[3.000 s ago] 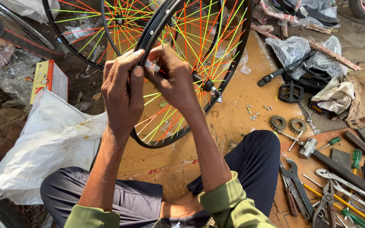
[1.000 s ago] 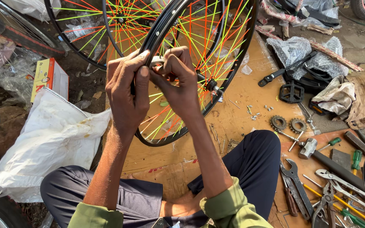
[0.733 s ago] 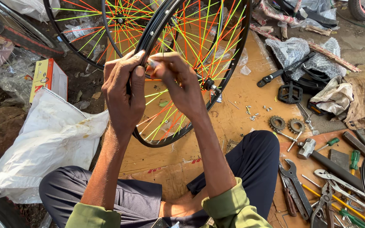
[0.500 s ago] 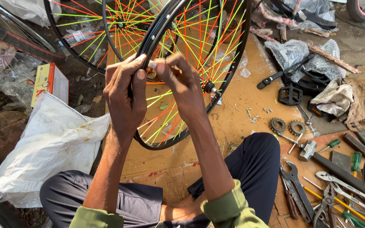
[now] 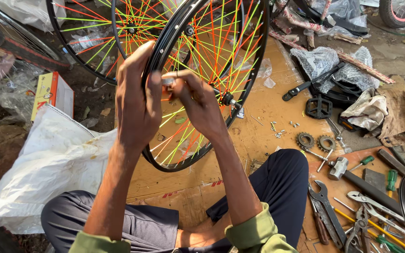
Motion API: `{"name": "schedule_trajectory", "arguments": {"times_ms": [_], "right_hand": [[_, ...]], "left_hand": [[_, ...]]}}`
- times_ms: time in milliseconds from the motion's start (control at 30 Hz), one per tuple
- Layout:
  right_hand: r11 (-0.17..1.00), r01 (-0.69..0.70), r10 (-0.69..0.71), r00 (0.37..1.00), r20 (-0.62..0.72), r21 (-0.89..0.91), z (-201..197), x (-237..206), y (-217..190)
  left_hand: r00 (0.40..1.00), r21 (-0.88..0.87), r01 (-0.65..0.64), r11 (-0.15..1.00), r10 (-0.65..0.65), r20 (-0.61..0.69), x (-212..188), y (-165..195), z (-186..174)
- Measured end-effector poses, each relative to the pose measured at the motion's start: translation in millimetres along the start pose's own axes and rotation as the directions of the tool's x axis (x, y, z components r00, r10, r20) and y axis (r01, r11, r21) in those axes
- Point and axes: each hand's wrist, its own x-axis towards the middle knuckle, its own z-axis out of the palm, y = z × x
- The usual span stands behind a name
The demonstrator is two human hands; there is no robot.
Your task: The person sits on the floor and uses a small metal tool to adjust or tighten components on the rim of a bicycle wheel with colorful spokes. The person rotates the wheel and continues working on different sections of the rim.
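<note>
The right hand (image 5: pixel 198 100) pinches a small metal part, too small to identify, against the inner face of the black bicycle wheel rim (image 5: pixel 165 42), which the left hand (image 5: pixel 137 96) clasps from outside, the wheel standing upright before the raised forearms, its bright spokes (image 5: pixel 212 56) running to the hub (image 5: pixel 226 98) just right of the grip.

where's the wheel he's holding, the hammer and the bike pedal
wheel (image 5: pixel 257 56), head view, on the black rim at its right side
hammer (image 5: pixel 338 168), head view, on the metal head
bike pedal (image 5: pixel 318 107), head view, on the middle of the black pedal body
</note>
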Motion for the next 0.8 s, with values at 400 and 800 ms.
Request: {"name": "schedule_trajectory", "arguments": {"times_ms": [400, 800], "right_hand": [[0.978, 0.122, -0.16, 0.958, -0.236, -0.167, 25, -2, 9], [0.949, 0.146, -0.221, 0.94, -0.261, -0.278, 6, 8, 9]], "left_hand": [[0.998, 0.098, -0.053, 0.994, 0.049, 0.034, 12, -6, 3], [0.999, 0.046, -0.016, 0.999, 0.018, -0.029, 24, -7, 5]]}}
